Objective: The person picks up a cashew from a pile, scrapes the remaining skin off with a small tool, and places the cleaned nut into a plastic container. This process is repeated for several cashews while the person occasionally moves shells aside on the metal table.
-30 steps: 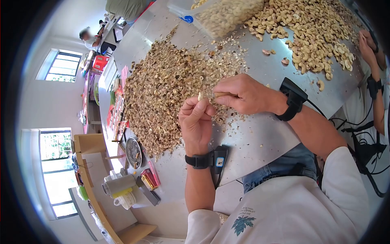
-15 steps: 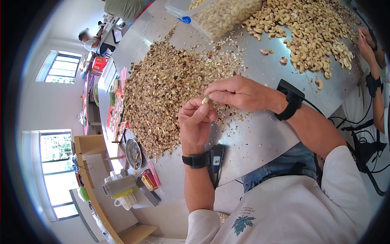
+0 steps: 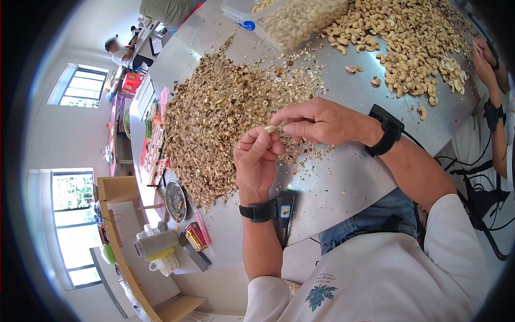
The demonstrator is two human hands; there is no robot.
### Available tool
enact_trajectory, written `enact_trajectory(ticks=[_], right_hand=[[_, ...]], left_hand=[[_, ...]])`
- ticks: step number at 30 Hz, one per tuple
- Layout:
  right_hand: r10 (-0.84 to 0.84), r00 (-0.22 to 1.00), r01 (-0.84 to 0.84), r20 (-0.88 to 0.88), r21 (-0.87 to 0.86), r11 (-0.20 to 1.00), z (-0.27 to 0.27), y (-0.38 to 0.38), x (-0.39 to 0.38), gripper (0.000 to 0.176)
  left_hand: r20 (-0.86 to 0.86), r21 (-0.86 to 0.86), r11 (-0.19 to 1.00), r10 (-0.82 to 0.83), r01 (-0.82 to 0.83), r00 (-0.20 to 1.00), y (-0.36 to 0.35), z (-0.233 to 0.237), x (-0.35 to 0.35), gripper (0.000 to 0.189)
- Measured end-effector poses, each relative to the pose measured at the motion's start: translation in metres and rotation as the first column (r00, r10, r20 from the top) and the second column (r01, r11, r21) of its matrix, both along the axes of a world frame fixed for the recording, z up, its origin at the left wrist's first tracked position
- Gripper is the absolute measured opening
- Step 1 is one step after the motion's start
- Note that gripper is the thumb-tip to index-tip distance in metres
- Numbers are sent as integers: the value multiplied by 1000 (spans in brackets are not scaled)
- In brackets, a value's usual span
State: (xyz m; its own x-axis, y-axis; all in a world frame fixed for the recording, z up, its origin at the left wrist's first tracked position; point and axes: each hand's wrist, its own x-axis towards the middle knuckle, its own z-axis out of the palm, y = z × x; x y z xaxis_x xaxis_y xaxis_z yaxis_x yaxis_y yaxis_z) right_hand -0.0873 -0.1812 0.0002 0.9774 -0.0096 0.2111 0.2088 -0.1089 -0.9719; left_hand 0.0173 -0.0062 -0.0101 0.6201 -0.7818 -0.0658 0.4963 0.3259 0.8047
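Observation:
My left hand [image 3: 256, 161] pinches a small pale cashew nut [image 3: 271, 129] between thumb and fingers. My right hand [image 3: 316, 122] meets it from the right, its fingertips closed on the same nut; whether it also holds a small tool I cannot tell. Both hands hover just above the steel table [image 3: 343, 182], at the near edge of a large heap of brown cashew skins and shell bits [image 3: 220, 112]. Each wrist wears a black band with a small device.
A pile of peeled cashews [image 3: 413, 43] covers the table's far right, beside a clear plastic tub of cashews [image 3: 295, 19]. Another person's hand and forearm [image 3: 491, 80] work at the right edge. A small round dish [image 3: 176, 201] and packets lie left.
The nut has been turned between the fingertips and my right hand's fingers have shifted slightly on it. Both hands stay in the same place.

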Motion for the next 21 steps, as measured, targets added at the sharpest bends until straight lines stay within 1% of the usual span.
enact_trajectory(ticks=[1,4,8,11,13,17,19,21], right_hand=[[-2,1000,3,5,-25,1000,-1,0,0,29],[-22,997,24,75,-27,999,-9,2,4,28],[-19,999,20,38,-50,999,-7,0,3,28],[-34,998,37,50,-69,997,-6,0,3,28],[-53,996,60,76,-96,994,-10,0,5,28],[-66,996,72,65,-87,994,-12,0,6,28],[-77,994,85,82,-111,990,-13,1,6,27],[-86,993,93,78,-99,991,-12,2,6,26]], left_hand=[[2,1,1000,1,-1,1000,0,0,0,12],[16,-2,1000,3,-3,1000,0,-1,1,12],[38,-5,1000,18,-17,999,-2,-1,0,14],[56,-9,1000,-13,13,998,1,-3,2,16],[33,-13,1000,13,-12,999,0,-3,0,16],[6,-15,999,46,-46,999,-2,-1,-2,16],[63,5,998,63,-64,996,-2,-1,-2,17],[106,20,996,79,-82,991,-2,-1,-3,17]])
